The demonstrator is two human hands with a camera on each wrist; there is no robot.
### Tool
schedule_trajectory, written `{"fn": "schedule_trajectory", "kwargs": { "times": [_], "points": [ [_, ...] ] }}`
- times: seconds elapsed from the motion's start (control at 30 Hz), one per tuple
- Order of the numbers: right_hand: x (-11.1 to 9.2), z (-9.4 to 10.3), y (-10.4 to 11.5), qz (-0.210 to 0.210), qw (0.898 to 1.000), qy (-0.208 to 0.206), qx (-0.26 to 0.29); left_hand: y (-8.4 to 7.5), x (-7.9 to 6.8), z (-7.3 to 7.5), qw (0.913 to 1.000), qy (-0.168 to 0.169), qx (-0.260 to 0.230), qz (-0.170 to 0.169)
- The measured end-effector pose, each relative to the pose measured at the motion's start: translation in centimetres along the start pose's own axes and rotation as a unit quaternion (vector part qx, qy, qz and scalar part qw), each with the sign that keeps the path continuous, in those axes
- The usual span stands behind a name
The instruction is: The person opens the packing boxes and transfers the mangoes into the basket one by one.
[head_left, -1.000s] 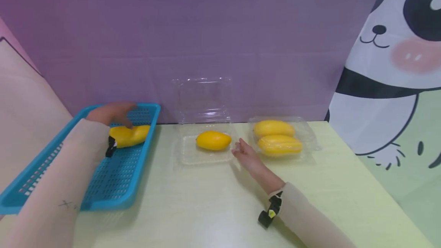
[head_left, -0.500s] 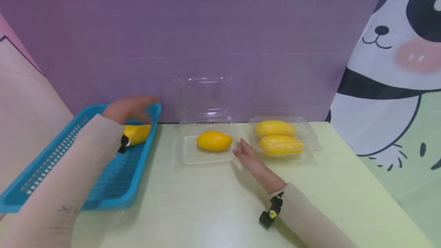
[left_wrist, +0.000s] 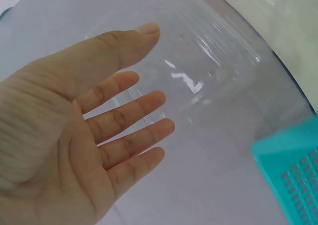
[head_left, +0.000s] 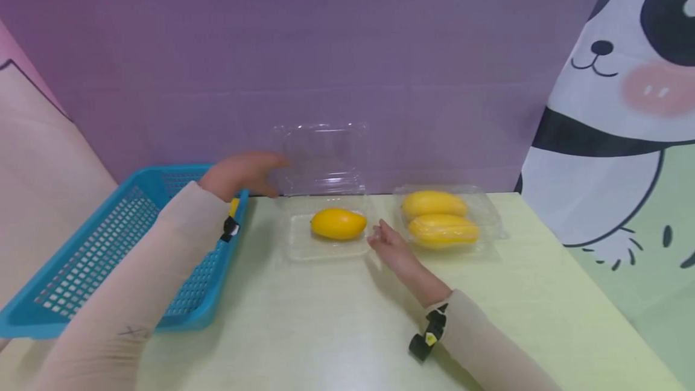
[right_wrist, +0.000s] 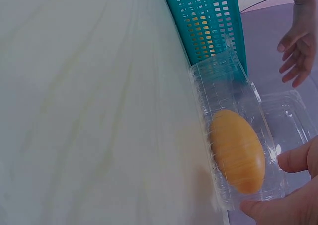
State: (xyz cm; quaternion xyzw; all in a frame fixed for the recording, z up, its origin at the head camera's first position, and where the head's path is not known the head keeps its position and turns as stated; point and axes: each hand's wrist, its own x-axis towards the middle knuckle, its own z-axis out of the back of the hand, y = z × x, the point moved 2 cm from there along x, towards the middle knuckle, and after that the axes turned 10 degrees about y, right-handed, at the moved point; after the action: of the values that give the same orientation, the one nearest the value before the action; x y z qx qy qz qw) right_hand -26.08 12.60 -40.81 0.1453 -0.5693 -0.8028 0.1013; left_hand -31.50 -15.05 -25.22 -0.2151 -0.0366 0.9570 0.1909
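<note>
Left hand (head_left: 244, 174): one, palm bare, fingers extended and slightly spread, thumb well away from them; holds nothing. Raised at the basket's far right corner, just left of the lid and apart from it.

Right hand (head_left: 393, 252): one, thumb and fingers at the right edge of the middle box, fingers partly bent; whether they pinch the rim cannot be told.

Middle box (head_left: 304, 243): clear plastic, on the table (head_left: 304, 330); lid (head_left: 326, 152) raised upright at its far side. Contents: one yellow fruit (head_left: 338, 224), lying lengthwise in the right part.

Right box (head_left: 488, 216): clear plastic, right of the right hand. Contents: two yellow fruits, the far one (head_left: 434, 204) and the near one (head_left: 443, 231), side by side.

Basket (head_left: 206, 312): blue, slotted, at left. Contents: something yellow (head_left: 234, 206), mostly hidden by the left sleeve (head_left: 157, 264).

Backdrop (head_left: 347, 35): purple, behind the table. Panda print (head_left: 575, 192): at right.
</note>
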Motion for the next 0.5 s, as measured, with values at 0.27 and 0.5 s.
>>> {"fn": "schedule_trajectory", "kwargs": {
  "times": [0.27, 0.5],
  "points": [
    [-0.1, 0.1, 0.1, 0.002, 1.000, 0.004, 0.004, -2.8, 1.2, -0.2, 0.9979, 0.001, 0.042, -0.049],
    [-0.1, 0.0, 0.1, -0.004, 1.000, 0.002, 0.005, -5.3, 2.2, -1.1, 0.9959, -0.001, 0.022, -0.088]
  ]
}}
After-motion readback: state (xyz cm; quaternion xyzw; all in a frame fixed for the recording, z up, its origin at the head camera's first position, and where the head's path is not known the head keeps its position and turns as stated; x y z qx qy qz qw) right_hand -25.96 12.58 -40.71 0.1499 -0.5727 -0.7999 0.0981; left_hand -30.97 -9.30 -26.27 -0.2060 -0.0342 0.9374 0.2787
